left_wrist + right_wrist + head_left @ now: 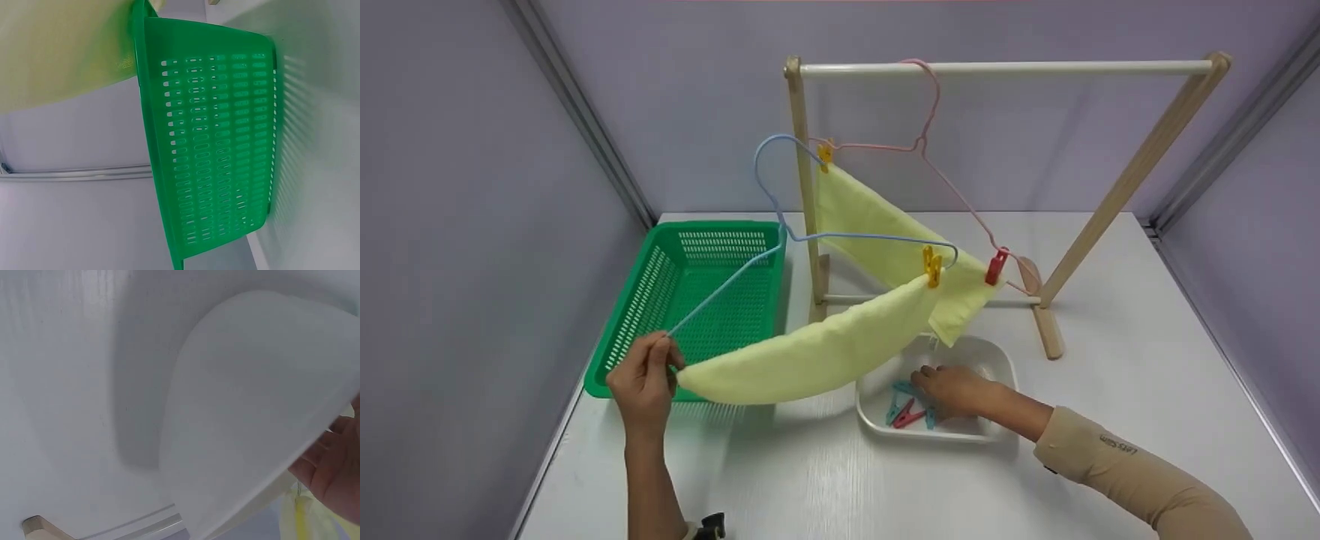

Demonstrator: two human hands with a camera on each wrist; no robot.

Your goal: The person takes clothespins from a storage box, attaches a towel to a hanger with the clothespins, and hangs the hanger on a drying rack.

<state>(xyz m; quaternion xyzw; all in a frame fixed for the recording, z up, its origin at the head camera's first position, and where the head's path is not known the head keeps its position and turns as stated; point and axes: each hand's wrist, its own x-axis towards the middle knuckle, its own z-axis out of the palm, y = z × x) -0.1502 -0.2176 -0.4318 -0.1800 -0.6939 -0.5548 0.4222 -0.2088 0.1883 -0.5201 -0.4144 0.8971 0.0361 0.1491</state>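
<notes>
My left hand (645,375) holds the left end of a blue hanger (855,237) together with a corner of a pale yellow cloth (810,356). A yellow clothespin (933,268) clips the cloth's other corner to the hanger's right end, and the cloth sags between. My right hand (956,391) reaches over the rim into a white tub (937,435), its fingers loosely extended beside teal clothespins (894,409) and a red clothespin (910,414). Its fingertips are partly hidden. In the left wrist view the cloth (62,50) shows, but not the hand.
A wooden rack (1136,180) with a white top rail (1035,68) stands behind. On it hangs a pink hanger (952,187) with another yellow cloth (877,217), held by a yellow clothespin (825,156) and a red one. A green basket (649,292) sits at the left.
</notes>
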